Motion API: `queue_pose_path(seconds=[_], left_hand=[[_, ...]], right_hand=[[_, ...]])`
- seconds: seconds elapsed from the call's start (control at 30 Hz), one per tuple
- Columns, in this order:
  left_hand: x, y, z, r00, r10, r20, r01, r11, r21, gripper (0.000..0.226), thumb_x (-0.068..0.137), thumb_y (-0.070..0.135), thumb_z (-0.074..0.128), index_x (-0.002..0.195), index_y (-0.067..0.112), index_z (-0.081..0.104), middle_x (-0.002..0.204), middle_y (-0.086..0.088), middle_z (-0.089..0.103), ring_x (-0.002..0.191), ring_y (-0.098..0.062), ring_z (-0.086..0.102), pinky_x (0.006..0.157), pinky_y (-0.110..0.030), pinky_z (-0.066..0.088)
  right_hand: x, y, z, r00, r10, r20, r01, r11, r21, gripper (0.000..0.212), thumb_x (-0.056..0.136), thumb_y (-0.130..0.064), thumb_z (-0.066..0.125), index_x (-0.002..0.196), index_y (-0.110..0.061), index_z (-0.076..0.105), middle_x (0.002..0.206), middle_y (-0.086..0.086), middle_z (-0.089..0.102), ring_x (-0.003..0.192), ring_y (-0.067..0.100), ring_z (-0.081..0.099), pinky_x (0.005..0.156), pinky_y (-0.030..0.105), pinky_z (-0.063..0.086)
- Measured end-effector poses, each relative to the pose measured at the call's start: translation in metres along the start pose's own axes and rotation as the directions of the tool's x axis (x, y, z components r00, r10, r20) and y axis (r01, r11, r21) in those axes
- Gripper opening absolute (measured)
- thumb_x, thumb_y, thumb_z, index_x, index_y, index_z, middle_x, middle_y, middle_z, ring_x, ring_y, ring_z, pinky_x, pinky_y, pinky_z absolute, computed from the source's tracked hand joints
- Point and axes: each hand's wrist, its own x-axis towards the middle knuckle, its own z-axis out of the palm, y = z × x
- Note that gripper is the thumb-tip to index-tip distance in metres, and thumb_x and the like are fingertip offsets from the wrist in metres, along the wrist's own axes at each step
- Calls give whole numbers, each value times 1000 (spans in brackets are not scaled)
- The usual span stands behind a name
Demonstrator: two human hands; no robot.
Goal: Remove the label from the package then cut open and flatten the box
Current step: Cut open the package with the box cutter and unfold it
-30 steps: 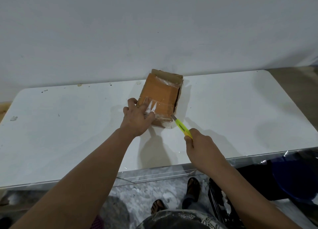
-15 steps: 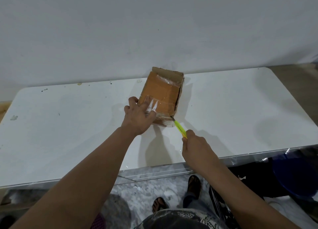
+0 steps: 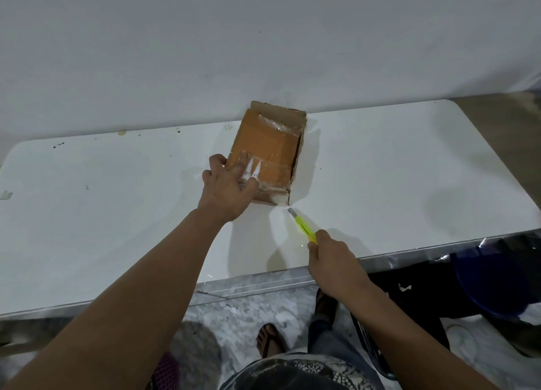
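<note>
Head view: left hand (image 3: 231,189) presses flat, fingers spread, on box (image 3: 268,151) at tabletop (image 3: 102,214) rear edge; right hand (image 3: 333,260) grips knife (image 3: 301,225), blade tip just beside box's near corner.

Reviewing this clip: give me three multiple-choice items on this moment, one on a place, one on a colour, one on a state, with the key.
1. Where is the cardboard box?
A. far edge of the white table
B. on the floor
C. in a bin

2. The utility knife handle is:
A. red
B. yellow-green
C. black

3. The knife blade is:
A. buried in the box
B. clear of the box
C. retracted

Key: 1 A, box sits by the wall; 2 B, handle shows above the right hand; 3 B, the blade tip lies just off the near corner while the left hand presses the box.
</note>
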Motion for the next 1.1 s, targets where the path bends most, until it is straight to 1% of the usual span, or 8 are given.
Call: queue_pose_path(seconds=[0.13,0.3,0.4,0.57,0.7,0.8,0.9,1.1], left_hand=[[1,0,-2,1000,-1,0,1,1000,-11,60,100,48,42,156,30,28,142,-13,23,124,-40,32,111,-47,29],[4,-7,1,999,-18,36,20,997,-79,67,98,60,44,157,36,23,147,-9,22,127,-39,34,113,-45,28],[1,-21,1,997,83,4,-82,985,-152,73,93,64,43,158,38,21,151,-6,28,135,-27,31,113,-35,19],[-2,-26,-4,986,159,-43,-163,914,-371,76,99,38,60,160,32,16,161,3,20,145,-10,28,118,-39,32],[-14,-22,2,994,86,71,-50,911,-409,120,77,57,78,161,22,0,167,11,4,152,-6,10,122,-35,23],[-24,-24,5,976,134,171,-33,871,-491,150,62,42,94,157,21,-20,163,17,-12,153,-9,5,121,-37,26],[-28,-23,6,980,97,176,-32,940,-339,163,53,46,97,154,20,-28,163,15,-15,150,-6,-1,119,-26,14],[-29,-30,31,991,0,132,-2,1000,11,167,40,91,72,156,15,-20,168,1,-12,154,-16,-6,123,-44,5]], right_hand=[[-2,7,-9,1000,-19,-22,19,1000,20,21,103,-33,36,95,-14,43,67,2,52,62,25,51,52,33,35],[-6,13,-34,990,-65,-123,69,997,30,17,102,-36,39,99,-21,48,63,-3,50,65,28,54,62,36,45],[-6,12,-51,975,-106,-197,115,993,36,18,100,-36,41,96,-22,51,64,-4,50,66,27,55,66,40,48],[2,-2,-66,959,-163,-232,174,984,28,19,101,-36,41,91,-22,52,67,-3,55,61,18,54,60,36,46],[14,-21,-68,971,-183,-154,193,980,54,21,101,-33,42,118,-26,52,67,0,56,59,18,54,51,32,38],[21,-36,-66,977,-184,-112,196,974,109,34,100,-30,43,134,-28,42,69,2,55,56,19,52,49,30,37],[26,-49,-64,980,-180,-82,191,969,157,26,100,-29,44,126,-25,46,78,4,60,59,20,56,50,31,41],[34,-72,-66,962,-260,-82,268,956,116,27,100,-28,47,125,-25,54,100,0,60,78,17,60,62,32,50]])
